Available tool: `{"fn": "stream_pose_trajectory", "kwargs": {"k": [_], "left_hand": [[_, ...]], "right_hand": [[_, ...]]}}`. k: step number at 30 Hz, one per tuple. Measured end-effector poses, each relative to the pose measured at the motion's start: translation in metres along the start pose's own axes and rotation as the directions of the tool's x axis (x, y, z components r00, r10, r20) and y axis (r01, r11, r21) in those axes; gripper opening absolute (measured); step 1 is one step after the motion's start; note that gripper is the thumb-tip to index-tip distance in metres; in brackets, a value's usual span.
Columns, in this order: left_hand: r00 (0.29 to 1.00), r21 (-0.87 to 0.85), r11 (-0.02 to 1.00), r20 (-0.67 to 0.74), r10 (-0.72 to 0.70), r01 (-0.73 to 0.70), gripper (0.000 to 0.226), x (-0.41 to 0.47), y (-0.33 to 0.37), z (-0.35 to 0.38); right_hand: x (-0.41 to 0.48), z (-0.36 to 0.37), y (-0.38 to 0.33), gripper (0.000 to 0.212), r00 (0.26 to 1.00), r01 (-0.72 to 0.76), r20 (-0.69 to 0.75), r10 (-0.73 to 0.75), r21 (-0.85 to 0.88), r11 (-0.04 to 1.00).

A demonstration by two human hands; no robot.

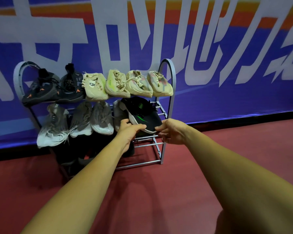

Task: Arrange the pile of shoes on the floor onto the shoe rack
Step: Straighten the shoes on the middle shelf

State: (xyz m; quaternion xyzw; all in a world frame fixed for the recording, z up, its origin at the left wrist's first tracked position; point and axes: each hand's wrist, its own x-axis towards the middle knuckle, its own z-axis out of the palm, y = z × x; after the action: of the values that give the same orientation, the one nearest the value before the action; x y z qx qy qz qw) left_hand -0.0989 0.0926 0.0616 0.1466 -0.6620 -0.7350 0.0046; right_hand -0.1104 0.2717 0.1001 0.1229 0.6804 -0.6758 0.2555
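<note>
The black shoe with green stripes is held at the right end of the middle tier of the shoe rack, its toe jutting out past the front rail. It is pinched at the toe from both sides: the left hand is closed on the sole edge with thumb over and fingers under, and the right hand is closed on the toe rim by its fingertips.

A slip is judged possible if the shoe is let go while so much of it overhangs the rail; it could tip forward onto the red floor. The grey shoe just beside it on the left could be nudged out of line if the black shoe is pushed in crookedly.

Open room is seen to the right of the black shoe, where bare rails run up to the rack's arched side frame. The top tier is filled across. On the lowest tier, dark shoes are made out at the left, dimly, and bare rails at the right.
</note>
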Motion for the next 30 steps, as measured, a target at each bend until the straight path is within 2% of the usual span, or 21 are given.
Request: {"fn": "stream_pose_trajectory", "kwargs": {"k": [3,6,9,10,12,14,16,19,21,24,26,30], "left_hand": [[0.998,0.004,1.000,0.055,0.021,-0.021,0.077,0.001,-0.003,0.014],[0.991,0.120,0.991,0.127,0.038,-0.053,0.108,0.009,0.001,0.026],[0.996,0.203,0.978,0.082,0.035,-0.051,0.126,0.035,-0.009,0.037],[0.999,0.201,0.980,0.034,0.009,-0.016,0.124,0.039,-0.011,0.040],[1.000,0.132,0.991,-0.013,-0.018,0.020,0.108,0.037,-0.010,0.047],[0.999,0.087,0.996,-0.011,-0.030,0.031,0.090,0.029,-0.005,0.052],[1.000,0.116,0.993,0.008,-0.015,0.014,0.079,0.028,-0.001,0.056],[0.999,0.167,0.986,0.045,0.009,-0.016,0.047,0.034,0.003,0.057],[0.998,0.208,0.977,0.048,0.034,-0.043,0.045,0.038,0.005,0.059],[0.997,0.232,0.970,0.014,0.075,-0.076,0.055,0.051,0.003,0.060],[0.996,0.334,0.939,-0.008,0.092,-0.084,0.059,0.058,0.000,0.061],[0.991,0.505,0.857,-0.020,0.131,-0.103,0.041,0.062,-0.005,0.064]], "right_hand": [[0.003,-0.009,0.003,0.012,1.000,0.008,0.022,-0.007,-0.048,0.999],[0.006,-0.015,0.009,0.013,0.997,-0.064,0.036,0.068,-0.104,0.993],[0.008,-0.021,0.005,0.008,1.000,0.000,0.010,0.000,-0.056,0.998],[0.007,-0.022,0.002,0.013,0.999,0.036,0.012,-0.036,-0.014,0.999],[0.009,-0.025,-0.002,0.020,0.997,0.072,0.011,-0.072,0.028,0.997],[0.012,-0.026,-0.002,0.018,0.999,0.046,-0.015,-0.046,-0.008,0.999],[0.015,-0.026,-0.001,0.016,0.999,0.007,-0.031,-0.007,-0.014,1.000],[0.020,-0.027,-0.002,0.016,0.996,-0.008,-0.089,0.017,0.100,0.995],[0.026,-0.026,-0.003,0.017,0.993,-0.015,-0.115,0.032,0.151,0.988],[0.038,-0.025,-0.002,0.015,0.988,-0.013,-0.152,0.040,0.178,0.984],[0.047,-0.026,-0.002,0.012,0.980,0.019,-0.198,0.013,0.162,0.987],[0.063,-0.026,0.000,0.010,0.956,0.093,-0.285,-0.069,0.072,0.993]]}}
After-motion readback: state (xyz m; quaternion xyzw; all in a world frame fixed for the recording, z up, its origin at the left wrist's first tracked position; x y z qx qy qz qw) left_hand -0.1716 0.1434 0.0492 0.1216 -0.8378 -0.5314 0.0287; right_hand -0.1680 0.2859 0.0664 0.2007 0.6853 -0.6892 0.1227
